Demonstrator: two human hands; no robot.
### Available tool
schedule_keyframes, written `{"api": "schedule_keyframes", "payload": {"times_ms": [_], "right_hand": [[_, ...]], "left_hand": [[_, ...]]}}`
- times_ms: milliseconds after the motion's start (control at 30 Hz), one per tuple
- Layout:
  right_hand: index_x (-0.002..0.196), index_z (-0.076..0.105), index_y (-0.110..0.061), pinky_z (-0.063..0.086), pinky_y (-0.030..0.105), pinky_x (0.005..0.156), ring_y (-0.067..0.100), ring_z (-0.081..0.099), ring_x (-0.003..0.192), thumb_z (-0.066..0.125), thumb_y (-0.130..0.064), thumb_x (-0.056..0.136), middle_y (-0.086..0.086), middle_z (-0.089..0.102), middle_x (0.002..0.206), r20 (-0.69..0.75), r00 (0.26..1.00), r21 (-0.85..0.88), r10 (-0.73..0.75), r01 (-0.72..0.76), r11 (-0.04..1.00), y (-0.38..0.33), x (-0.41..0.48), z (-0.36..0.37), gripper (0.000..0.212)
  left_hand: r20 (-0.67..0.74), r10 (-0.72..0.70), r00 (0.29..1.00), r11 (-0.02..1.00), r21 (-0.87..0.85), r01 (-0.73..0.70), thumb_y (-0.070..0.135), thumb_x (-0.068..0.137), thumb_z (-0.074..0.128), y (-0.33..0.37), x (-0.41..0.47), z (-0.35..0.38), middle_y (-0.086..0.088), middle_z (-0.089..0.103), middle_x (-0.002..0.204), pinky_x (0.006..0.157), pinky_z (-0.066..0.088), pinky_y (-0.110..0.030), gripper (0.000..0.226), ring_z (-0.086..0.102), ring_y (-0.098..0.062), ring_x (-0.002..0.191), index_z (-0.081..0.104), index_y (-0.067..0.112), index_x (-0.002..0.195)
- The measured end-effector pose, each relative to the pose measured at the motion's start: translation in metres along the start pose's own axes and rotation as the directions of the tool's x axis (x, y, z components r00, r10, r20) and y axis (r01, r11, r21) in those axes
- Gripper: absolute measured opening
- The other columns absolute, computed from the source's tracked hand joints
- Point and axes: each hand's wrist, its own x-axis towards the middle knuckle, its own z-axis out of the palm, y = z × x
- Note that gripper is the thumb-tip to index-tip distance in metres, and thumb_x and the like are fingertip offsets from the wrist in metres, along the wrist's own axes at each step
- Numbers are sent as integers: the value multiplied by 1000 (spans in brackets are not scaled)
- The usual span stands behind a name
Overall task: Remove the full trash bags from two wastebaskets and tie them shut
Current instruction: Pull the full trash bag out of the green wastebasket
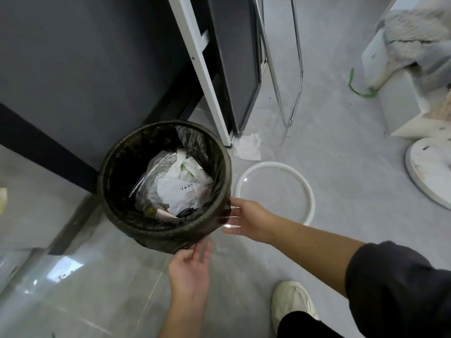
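A round wastebasket (220, 191) stands on the grey floor, lined with a black trash bag (156, 236) folded down over its rim. Inside lie clear plastic, white paper and other rubbish (175, 184). My left hand (190, 269) is below the near side of the basket, fingers spread, fingertips at the bag's folded edge. My right hand (246, 219) is at the basket's right side, fingers apart and touching the bag's edge. Neither hand has closed on the bag. Only one wastebasket is in view.
A white ring (311, 203) lies on the floor right of the basket. A crumpled tissue (247, 146) lies by a white-framed dark panel (219, 69). Chrome chair legs (288, 81), a white fan base (429, 172) and my shoe (292, 306) are nearby. A dark wall stands behind.
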Motion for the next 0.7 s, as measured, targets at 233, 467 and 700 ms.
{"api": "schedule_keyframes", "payload": {"times_ms": [233,467,700], "right_hand": [[96,50,-10,45,22,44,17,51,60,47,-16,97,5,51,73,-205,975,-18,-81,80,997,-2,-21,21,7],[97,50,-7,46,22,43,15,51,48,48,-14,98,8,53,69,-272,939,40,-209,228,973,-22,-45,35,7],[85,49,-10,50,29,52,16,56,49,46,-8,96,5,53,61,-296,906,101,-302,344,934,-43,-53,37,12]], "left_hand": [[-81,53,995,987,-147,-65,20,96,42,32,-26,15,-4,61,92,81,46,-31,17,58,-18,87,57,14,92],[-12,224,974,973,60,-223,17,96,45,69,-41,23,0,66,77,70,53,-28,14,63,-12,71,58,15,92],[29,126,992,992,25,-127,4,93,44,123,-43,35,-6,62,80,83,51,-32,14,63,-16,81,52,9,82]]}}
